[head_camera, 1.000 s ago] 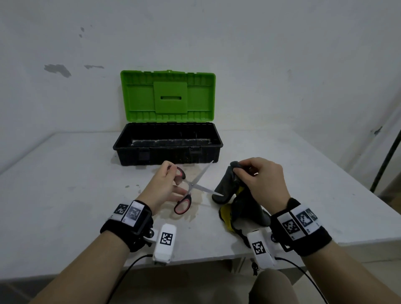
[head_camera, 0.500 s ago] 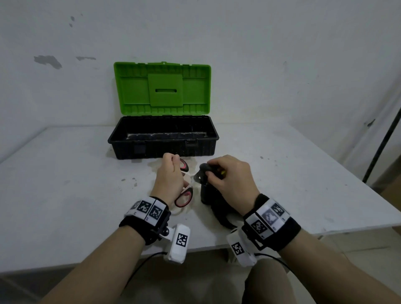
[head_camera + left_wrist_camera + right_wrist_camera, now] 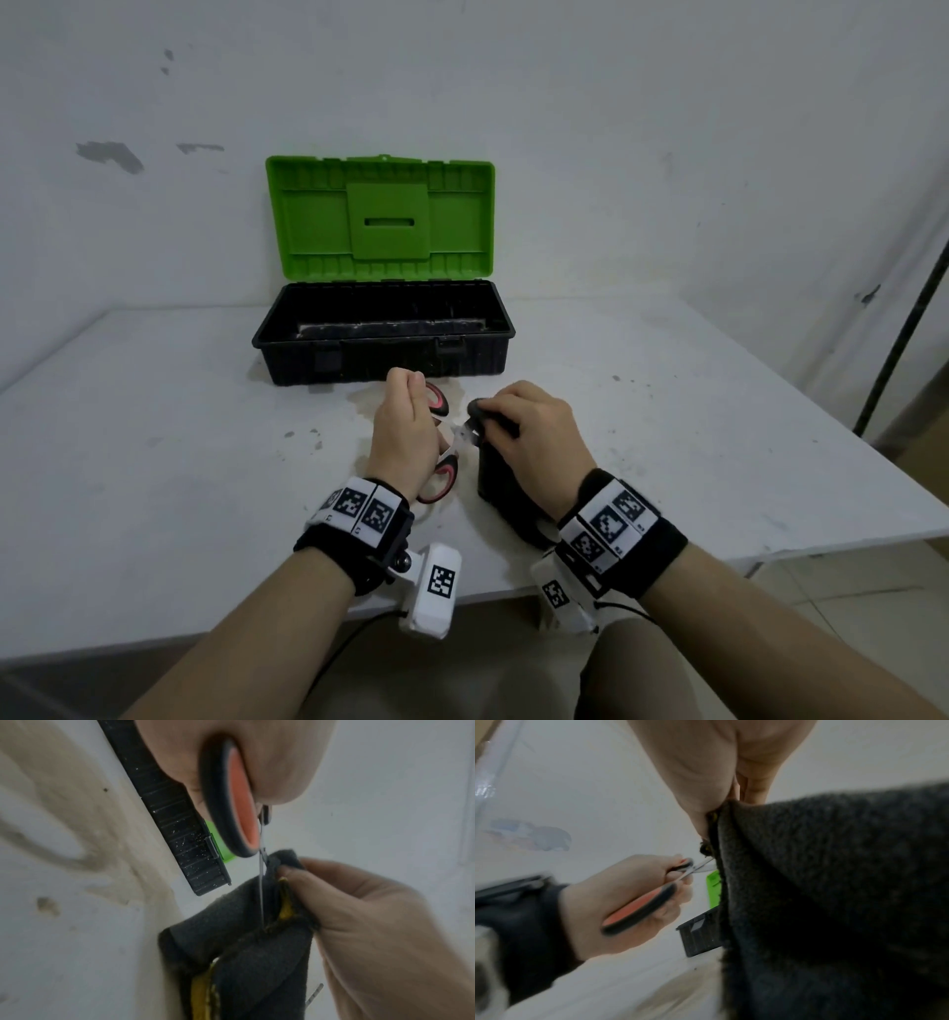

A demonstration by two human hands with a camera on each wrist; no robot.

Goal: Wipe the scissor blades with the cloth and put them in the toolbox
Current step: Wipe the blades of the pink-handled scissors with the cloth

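My left hand [image 3: 411,437] grips the black-and-red handles of the scissors [image 3: 442,473] just in front of the toolbox. The blades [image 3: 261,886] run into a fold of the dark grey cloth [image 3: 495,483], which has a yellow edge [image 3: 285,902]. My right hand [image 3: 529,437] pinches that cloth around the blades, so their tips are hidden. In the right wrist view the scissors [image 3: 654,898] enter the cloth [image 3: 834,892] from the left. The toolbox [image 3: 382,334] stands open behind, black base and green lid [image 3: 380,216] upright.
The white table [image 3: 154,462] carries stains and specks around the hands. A wall rises right behind the toolbox. The table's front edge lies under my wrists, and its right edge drops off near a dark pole [image 3: 904,349].
The hands have come together: the cloth, held apart beside the open blades a second ago, now wraps the blades, with the scissors drawn in close to the right hand.
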